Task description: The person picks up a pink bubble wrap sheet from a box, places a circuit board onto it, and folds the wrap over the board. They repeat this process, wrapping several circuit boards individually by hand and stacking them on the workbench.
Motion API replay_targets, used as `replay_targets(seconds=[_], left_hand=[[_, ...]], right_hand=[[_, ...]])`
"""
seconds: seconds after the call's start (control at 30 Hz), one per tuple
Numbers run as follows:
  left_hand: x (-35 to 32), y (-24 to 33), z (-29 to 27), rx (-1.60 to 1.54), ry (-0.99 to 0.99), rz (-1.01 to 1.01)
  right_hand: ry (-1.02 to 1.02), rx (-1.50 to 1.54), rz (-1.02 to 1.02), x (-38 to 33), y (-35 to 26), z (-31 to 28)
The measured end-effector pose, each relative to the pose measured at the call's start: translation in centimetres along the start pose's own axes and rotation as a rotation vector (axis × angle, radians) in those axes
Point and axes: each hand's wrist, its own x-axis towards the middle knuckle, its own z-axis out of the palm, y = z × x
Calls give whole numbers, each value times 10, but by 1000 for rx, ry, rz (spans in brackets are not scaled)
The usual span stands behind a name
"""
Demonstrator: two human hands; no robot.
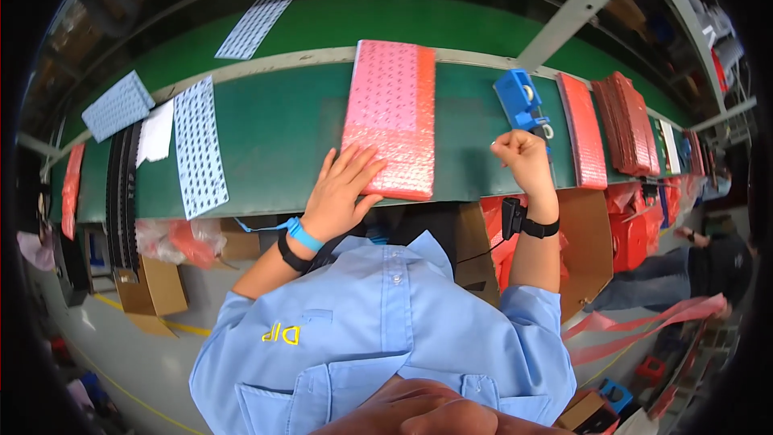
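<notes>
The pink pack [390, 101] lay on the desk [278, 133], its long axis running away from the person. The left hand [345, 189], open and flat, was nearer, touching its near left part. The right hand [525, 155], fingers curled closed, was apart to its right, near the blue dispenser [515, 99]; whether it pinched anything was unclear.

"How's the left hand [348, 187]?"
"Palm down, fingers extended and slightly spread, the left forearm [264, 274] slanting inward."
"And the right hand [523, 153]?"
"Curled into a loose fist, the right forearm [535, 264] reaching forward."
</notes>
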Motion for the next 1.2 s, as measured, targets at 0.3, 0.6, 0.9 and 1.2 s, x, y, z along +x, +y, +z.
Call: replay_targets(seconds=[0.3,0.6,0.9,1.2], left_hand=[[-3,0,2,-102,64,-75],[-6,-5,7,18,-1,-14],[-5,-8,8,70,-17,-5],[-5,1,5,45,1,-6]], right_hand=[[-996,-115,-171,73,-71,115],[-1145,-540,-276,106,-55,165],[-1007,-1394,-208,114,-103,188],[-484,-1068,104,204,-66,149]])
